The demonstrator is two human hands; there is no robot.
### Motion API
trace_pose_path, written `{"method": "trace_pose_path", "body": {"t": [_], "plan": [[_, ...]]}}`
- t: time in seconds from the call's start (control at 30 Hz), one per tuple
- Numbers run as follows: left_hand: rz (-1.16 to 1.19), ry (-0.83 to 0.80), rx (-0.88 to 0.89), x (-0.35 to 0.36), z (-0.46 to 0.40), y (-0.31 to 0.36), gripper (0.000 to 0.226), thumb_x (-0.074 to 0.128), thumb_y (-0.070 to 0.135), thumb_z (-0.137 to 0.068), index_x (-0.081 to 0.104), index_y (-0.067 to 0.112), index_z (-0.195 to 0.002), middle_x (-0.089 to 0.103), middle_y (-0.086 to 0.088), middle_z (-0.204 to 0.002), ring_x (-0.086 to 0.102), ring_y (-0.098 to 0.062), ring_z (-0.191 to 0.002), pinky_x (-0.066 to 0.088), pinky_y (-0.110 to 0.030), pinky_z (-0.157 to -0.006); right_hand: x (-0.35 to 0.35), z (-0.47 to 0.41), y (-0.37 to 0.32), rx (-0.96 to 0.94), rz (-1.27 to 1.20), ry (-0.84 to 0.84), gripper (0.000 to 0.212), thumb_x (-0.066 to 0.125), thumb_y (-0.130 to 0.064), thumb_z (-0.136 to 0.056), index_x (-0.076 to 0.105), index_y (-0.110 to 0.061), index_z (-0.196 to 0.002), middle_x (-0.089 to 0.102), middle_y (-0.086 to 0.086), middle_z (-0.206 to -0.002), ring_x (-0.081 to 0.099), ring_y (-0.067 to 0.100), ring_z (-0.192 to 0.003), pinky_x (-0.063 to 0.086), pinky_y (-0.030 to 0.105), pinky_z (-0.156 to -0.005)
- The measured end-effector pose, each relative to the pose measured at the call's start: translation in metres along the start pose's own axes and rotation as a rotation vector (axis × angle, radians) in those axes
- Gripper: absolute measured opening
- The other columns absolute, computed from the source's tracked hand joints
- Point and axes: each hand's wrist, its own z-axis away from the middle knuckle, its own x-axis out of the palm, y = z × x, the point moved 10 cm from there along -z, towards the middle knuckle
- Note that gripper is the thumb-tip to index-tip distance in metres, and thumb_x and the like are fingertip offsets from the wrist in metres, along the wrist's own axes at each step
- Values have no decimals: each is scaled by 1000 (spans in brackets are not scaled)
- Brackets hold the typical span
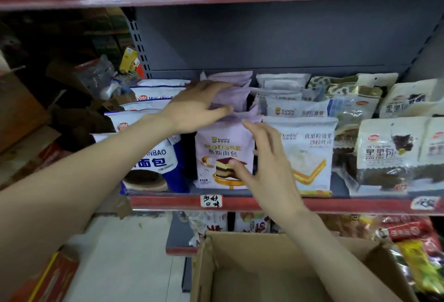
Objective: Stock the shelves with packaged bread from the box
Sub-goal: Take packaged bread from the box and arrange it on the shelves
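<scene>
Red-edged shelf [312,203]. Cardboard box [242,253] sits open below both hands. Lilac bread packets [223,144] stand in a row front to back. Left hand [197,107] apparently pinches a rear packet's top, though the view is blurred. Right hand [269,162] is loose with fingers spread, thumb touching the front packet.

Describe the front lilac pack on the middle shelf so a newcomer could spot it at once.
Find the red-edged shelf that carries a handwritten white label on its front. Directly above that label stands the front lilac pack. It is the only pale purple one in the front row, printed MOUSSE with a layered cake slice, between a blue-and-white pack and a white sandwich pack.
</scene>
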Motion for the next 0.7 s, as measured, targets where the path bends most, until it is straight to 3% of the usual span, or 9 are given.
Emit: {"method": "trace_pose_path", "body": {"t": [0.17,0.3,0.4,0.47,0.53,0.57,0.63,0.7], "plan": [[78,-89,-246,12,-8,-23,49,40,44,-96,29,39,-143,13,-3,-157,33,-31,-136,28,-33,-108,46,6,21,110,-24,-39,98,68,-24,-85,-9,-53,-139,-2,8,-155,5,21,-144,35,35,-105],[141,-116,-333,19,-19,-39,47,41,48,-94,35,42,-140,8,-2,-157,35,-30,-136,28,-31,-107,67,-2,38,169,-60,-72,114,74,-20,-79,-16,-60,-135,6,15,-153,19,32,-142,35,42,-107],[90,-185,-341,29,-21,-44,56,32,61,-85,43,40,-135,24,-7,-154,31,-27,-137,26,-34,-112,69,-9,41,148,-85,-45,113,74,-14,-78,-11,-61,-135,17,13,-147,35,33,-132,43,41,-99],[50,-243,-287,35,-22,-38,49,25,58,-82,58,36,-111,43,-5,-143,39,-27,-128,32,-40,-107,72,-13,38,130,-79,-41,113,73,-12,-77,-9,-62,-135,24,11,-140,48,34,-116,47,40,-89],[53,-248,-264,35,-24,-36,42,21,63,-73,57,42,-82,54,-6,-130,47,-27,-116,40,-40,-98,74,-13,37,125,-72,-28,112,73,-11,-78,-8,-63,-135,26,9,-137,53,33,-107,50,42,-83],[63,-237,-266,32,-24,-36,42,20,67,-67,56,47,-78,55,-6,-127,50,-28,-113,42,-38,-95,74,-13,37,126,-75,-24,112,73,-11,-78,-8,-63,-135,26,7,-137,54,33,-105,50,42,-81],[64,-223,-252,30,-26,-35,54,23,73,-64,60,49,-96,54,-5,-132,51,-27,-115,43,-36,-95,74,-11,42,138,-48,-19,110,72,-15,-80,-11,-63,-134,26,7,-139,55,32,-104,51,40,-76],[12,-220,-235,33,-29,-34,58,34,72,-76,60,36,-112,52,-3,-136,51,-26,-117,42,-32,-90,69,-10,47,160,44,18,109,72,-21,-81,-14,-62,-133,25,9,-142,55,33,-106,49,39,-72]]}}
